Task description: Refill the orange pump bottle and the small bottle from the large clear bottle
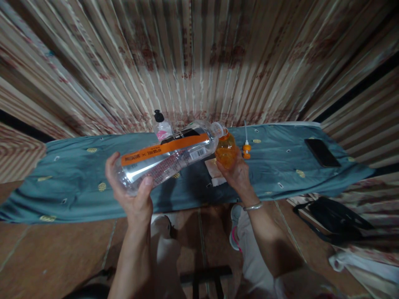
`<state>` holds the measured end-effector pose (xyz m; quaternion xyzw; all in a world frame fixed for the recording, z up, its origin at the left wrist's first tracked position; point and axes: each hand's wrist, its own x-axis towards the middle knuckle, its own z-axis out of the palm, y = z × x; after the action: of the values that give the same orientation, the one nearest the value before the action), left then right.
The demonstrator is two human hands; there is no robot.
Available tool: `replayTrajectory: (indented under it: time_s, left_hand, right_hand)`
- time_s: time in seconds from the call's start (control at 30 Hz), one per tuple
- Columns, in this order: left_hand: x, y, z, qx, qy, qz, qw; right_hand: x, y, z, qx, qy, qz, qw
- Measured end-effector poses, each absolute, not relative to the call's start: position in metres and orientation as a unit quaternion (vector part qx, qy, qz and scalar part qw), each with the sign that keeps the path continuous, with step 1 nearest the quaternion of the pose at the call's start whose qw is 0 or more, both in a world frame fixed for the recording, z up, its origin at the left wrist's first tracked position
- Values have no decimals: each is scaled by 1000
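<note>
While the left hand (132, 195) grips the base of one large clear plastic bottle (170, 158), fingers and thumb wrapped round it, the bottle lies tilted almost flat in the air above the cloth. It carries one orange band along its side, and its open neck meets the mouth of one small orange bottle (226, 150). The right hand (237, 174) holds that small bottle from below, fingers closed about its lower half; one silver bangle (253, 206) circles that wrist.

Both bottles hang over one teal cloth (77, 174) spread across a low surface before a pleated curtain (199, 58). On the cloth stand or lie four other things: one small clear bottle with a black cap and pink label (161, 126) just behind the big bottle, one orange pump top with a white tube (246, 147) just right of the small orange bottle, one pale folded wipe or paper (215, 172) beneath the hands, and one black phone (322, 152) well off to the right. One black bag (335, 218) sits on the floor at the right.
</note>
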<state>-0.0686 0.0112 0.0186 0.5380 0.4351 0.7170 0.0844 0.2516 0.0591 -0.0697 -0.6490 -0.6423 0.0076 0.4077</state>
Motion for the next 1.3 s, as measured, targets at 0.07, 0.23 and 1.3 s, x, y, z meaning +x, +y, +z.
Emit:
replayTrajectory:
  time_s: [0.07, 0.23, 1.3]
  left_hand:
    - [-69, 11, 17, 540, 438, 713, 92]
    - [-70, 9, 17, 548, 448, 702, 83]
    - [-68, 10, 18, 532, 444, 714, 101]
  right_hand:
    - [252, 59, -70, -649, -642, 6, 408]
    - [251, 58, -70, -653, -639, 3, 406]
    - [250, 58, -67, -653, -633, 19, 416]
